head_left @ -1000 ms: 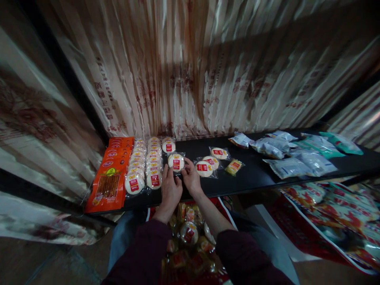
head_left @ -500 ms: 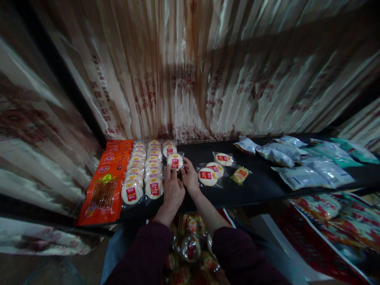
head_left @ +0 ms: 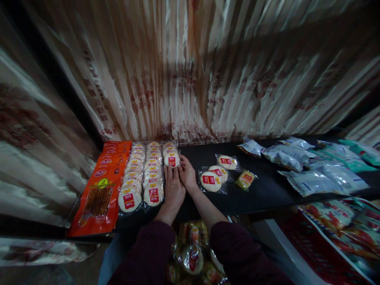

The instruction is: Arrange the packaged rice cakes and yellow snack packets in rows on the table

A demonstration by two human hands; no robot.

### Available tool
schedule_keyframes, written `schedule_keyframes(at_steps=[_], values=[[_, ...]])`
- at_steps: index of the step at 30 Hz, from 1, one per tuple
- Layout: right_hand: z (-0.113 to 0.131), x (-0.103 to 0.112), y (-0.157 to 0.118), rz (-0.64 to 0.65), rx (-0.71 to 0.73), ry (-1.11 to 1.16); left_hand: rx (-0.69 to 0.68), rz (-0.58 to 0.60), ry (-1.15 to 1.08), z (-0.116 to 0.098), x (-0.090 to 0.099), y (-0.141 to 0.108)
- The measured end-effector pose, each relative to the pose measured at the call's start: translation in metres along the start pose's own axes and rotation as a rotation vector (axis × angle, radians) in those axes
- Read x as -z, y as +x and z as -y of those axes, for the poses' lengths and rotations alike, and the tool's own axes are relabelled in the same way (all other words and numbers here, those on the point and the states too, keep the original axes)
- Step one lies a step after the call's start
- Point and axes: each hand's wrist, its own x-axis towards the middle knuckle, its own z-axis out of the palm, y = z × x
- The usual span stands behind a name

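Note:
A round white cracker in clear wrap with a red label (head_left: pixel 171 158) lies on top of the short third row. My left hand (head_left: pixel 174 188) has its fingertips on its near edge, and my right hand (head_left: pixel 187 173) touches its right side, so both are closed on it. To the left run two longer rows of overlapping crackers, the middle row (head_left: pixel 153 194) and the left row (head_left: pixel 130 198). Loose crackers (head_left: pixel 210 180) and a small yellow packet (head_left: pixel 246 179) lie right of my hands.
Orange snack bags (head_left: pixel 99 198) overlap at the left end of the black shelf (head_left: pixel 190 152). Silver and green packets (head_left: pixel 317 182) lie at the right. Below are a pile of wrapped snacks (head_left: pixel 192 258) and a red bag (head_left: pixel 323 245); a patterned curtain (head_left: pixel 190 79) hangs behind.
The cracker between my hands has moved slightly left and is now in line with the third row. Both hands have moved with it. The view has shifted a little.

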Motion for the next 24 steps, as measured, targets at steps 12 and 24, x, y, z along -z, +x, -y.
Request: schedule_keyframes(at_steps=[12,24], values=[[0.003,-0.003,0.011,0.01,0.077,-0.205,-0.085,-0.011,0.104,0.019,-0.019,0.014],[0.006,-0.007,0.017,0.012,0.165,-0.38,-0.027,-0.008,0.119,0.022,-0.023,0.017]])
